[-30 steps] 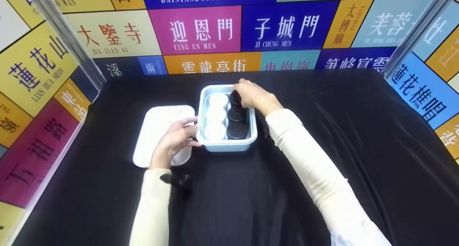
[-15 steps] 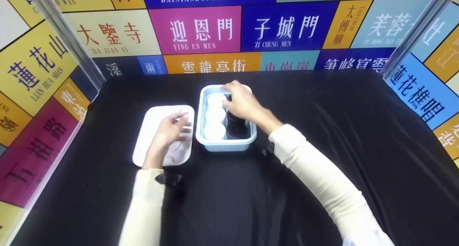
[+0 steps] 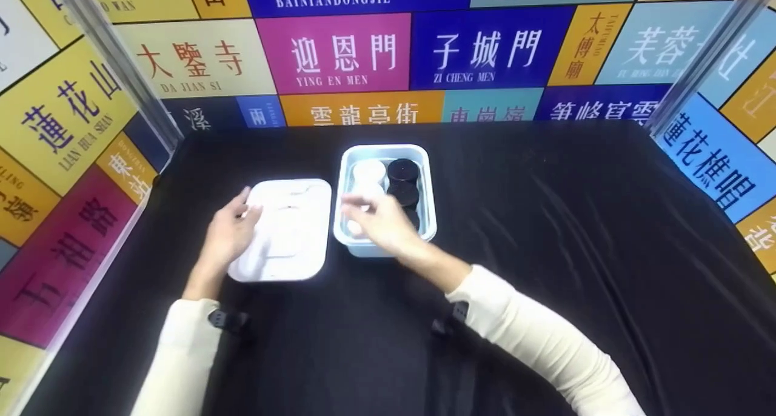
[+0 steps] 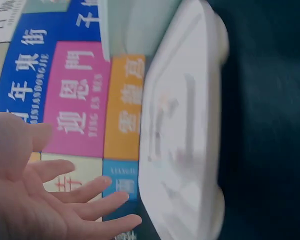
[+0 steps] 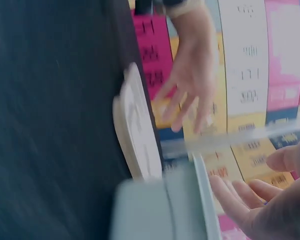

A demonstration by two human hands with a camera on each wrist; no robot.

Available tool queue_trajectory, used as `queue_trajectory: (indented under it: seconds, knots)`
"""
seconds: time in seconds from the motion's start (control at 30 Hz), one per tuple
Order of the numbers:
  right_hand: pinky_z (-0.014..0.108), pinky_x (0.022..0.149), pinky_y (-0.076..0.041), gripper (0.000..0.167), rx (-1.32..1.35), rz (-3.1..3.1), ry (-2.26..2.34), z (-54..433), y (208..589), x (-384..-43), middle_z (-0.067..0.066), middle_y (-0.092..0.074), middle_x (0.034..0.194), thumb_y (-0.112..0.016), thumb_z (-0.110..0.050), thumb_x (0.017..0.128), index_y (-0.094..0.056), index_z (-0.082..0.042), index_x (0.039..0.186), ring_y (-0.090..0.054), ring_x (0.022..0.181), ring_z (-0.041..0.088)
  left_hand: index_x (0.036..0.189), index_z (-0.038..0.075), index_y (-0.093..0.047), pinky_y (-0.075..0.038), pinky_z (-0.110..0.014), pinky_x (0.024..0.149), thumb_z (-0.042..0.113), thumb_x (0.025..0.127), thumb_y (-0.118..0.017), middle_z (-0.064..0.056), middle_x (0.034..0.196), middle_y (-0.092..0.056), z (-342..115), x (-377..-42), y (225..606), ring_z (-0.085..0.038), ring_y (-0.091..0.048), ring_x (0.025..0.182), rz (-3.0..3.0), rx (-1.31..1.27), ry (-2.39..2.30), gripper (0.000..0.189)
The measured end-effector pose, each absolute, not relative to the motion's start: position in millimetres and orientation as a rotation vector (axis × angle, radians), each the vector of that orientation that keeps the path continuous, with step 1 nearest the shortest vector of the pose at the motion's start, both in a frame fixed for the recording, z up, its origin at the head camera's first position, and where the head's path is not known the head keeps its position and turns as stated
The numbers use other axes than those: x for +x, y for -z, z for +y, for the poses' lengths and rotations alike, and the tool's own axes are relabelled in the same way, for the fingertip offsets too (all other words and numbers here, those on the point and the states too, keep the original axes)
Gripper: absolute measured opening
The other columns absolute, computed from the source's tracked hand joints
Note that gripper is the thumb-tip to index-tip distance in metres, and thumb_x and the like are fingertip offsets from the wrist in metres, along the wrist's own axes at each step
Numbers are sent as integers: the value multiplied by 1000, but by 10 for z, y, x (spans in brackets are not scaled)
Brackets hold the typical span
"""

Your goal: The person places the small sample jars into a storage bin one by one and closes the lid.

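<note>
A pale blue plastic box stands near the back middle of the table. Inside lie white round pieces in a left column and black round pieces in a right one. My right hand hovers over the box's front, fingers loosely bent and holding nothing, hiding some pieces. Left of the box lies its white lid, flat on the cloth. My left hand is at the lid's left edge; the left wrist view shows its fingers spread, with nothing in them, beside the lid.
Black cloth covers the table. Panels with coloured printed signs rise behind and at both sides, with clear upright posts at the corners.
My left hand has left the box's side and moved left across the lid to its far edge. My right hand has come from the back black piece toward the box's front left, uncovering the back pieces.
</note>
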State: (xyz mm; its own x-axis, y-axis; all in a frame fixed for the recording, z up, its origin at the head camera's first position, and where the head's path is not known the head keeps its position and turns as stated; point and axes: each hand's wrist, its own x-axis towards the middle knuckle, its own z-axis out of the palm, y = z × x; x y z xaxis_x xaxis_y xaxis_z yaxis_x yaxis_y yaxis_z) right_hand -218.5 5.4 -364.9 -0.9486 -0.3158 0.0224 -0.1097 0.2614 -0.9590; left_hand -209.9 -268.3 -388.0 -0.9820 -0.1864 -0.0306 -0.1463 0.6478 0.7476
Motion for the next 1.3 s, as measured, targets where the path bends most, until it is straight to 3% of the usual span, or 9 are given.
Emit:
queue_trajectory:
  seconds: [0.1, 0.23, 0.4, 0.6, 0.8, 0.93, 1.13, 1.3]
  knots:
    - [26, 92, -61, 31, -391, 2268, 1828, 21, 3700, -2032, 12, -71, 124, -62, -15, 98, -68, -6, 127, -72, 107, 25, 159, 12, -24, -29, -55, 125, 28, 105, -46, -29, 152, -42, -2767, -2101, 3939, -45, -40, 142, -2865, 324, 1243, 61]
    - [30, 96, -60, 32, -400, 2156, 1882, -27, 3768, -1885, 15, -69, 127, -60, -10, 98, -66, -4, 129, -69, 112, 30, 159, 7, -23, -24, -56, 126, 28, 106, -44, -29, 150, -44, -2848, -2140, 4009, -46, -33, 145, -2944, 358, 1193, 61]
    - [34, 105, -56, 39, -363, 2068, 1818, -114, 3891, -1791, 15, -63, 137, -58, -11, 98, -60, -2, 136, -62, 125, 29, 155, -2, -28, -33, -55, 123, 26, 105, -43, -31, 143, -50, -2923, -2234, 4037, -46, -43, 139, -2972, 389, 1156, 59]
    - [40, 119, -43, 56, -306, 2106, 1723, -266, 4067, -1774, 19, -54, 146, -62, -14, 93, -49, 1, 145, -54, 136, 29, 152, -9, -29, -40, -54, 119, 24, 104, -43, -35, 144, -47, -3062, -2354, 4084, -47, -46, 136, -3006, 455, 1188, 60]
    - [41, 107, -55, 71, -64, 1840, 1861, -449, 4328, -1865, 27, -43, 152, -61, -8, 92, -28, 8, 153, -53, 135, 33, 146, -13, -39, -54, -50, 105, 13, 102, -43, -37, 143, -46, -3201, -2341, 4144, -46, -57, 126, -3026, 479, 1307, 51]
    - [38, 98, -61, 71, -7, 1751, 1957, -562, 4414, -1917, 29, -50, 144, -58, -3, 94, -22, 12, 153, -61, 124, 34, 145, -13, -40, -61, -48, 95, 8, 103, -40, -36, 138, -52, -3252, -2305, 4160, -41, -63, 117, -3051, 448, 1391, 48]
    - [32, 83, -65, 62, -12, 1824, 1958, -645, 4448, -1893, 20, -61, 115, -58, 4, 93, -34, 9, 150, -68, 93, 24, 145, -15, -39, -63, -45, 91, 9, 103, -43, -35, 134, -55, -3433, -2229, 4142, -20, -68, 100, -3116, 224, 1504, 48]
    - [31, 74, -66, 59, -46, 1838, 1966, -649, 4416, -1845, 15, -59, 108, -60, 9, 89, -44, 5, 146, -66, 83, 19, 147, -17, -32, -64, -37, 87, 8, 105, -44, -31, 131, -58, -3680, -2107, 4083, -6, -68, 95, -3031, -36, 1741, 50]
